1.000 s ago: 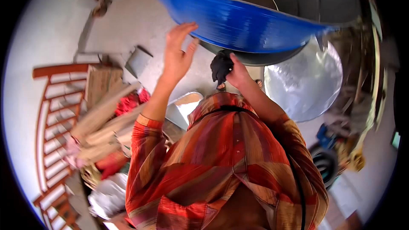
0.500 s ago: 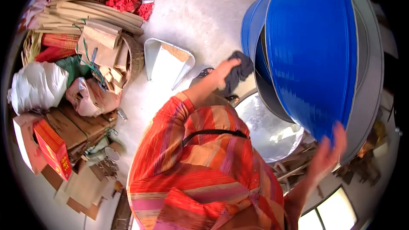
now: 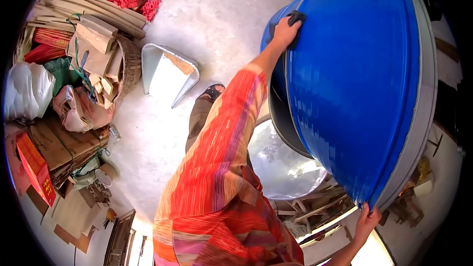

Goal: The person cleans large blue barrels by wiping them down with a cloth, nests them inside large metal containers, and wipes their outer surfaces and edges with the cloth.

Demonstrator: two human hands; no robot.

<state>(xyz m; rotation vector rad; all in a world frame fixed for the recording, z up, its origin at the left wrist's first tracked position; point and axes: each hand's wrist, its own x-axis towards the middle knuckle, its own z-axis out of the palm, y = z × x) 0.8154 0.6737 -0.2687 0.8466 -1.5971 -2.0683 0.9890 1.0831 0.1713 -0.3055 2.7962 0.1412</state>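
A large blue round vessel (image 3: 350, 69) with a grey rim fills the right side, tilted on its side. My left hand (image 3: 286, 32) is closed on a dark cloth (image 3: 296, 17) and presses it against the vessel's upper left edge. Lower down, my right hand (image 3: 367, 219) grips the rim at the vessel's bottom end, fingers curled over it. Below the vessel lies a shiny round metal sheet or lid (image 3: 283, 167), partly covered by it and by my sleeve.
A metal dustpan-like scoop (image 3: 165, 76) stands on the floor near my sandalled foot (image 3: 214, 91). To the left are a basket (image 3: 129, 61) of wood pieces, long wooden strips (image 3: 93, 7), bags, flattened cardboard and a red box (image 3: 35, 167). Wooden pieces lie at the lower right.
The dark cloth passed from my right hand to my left, which has moved up onto the blue vessel. My right hand has come down and taken hold of the rim. The view has turned.
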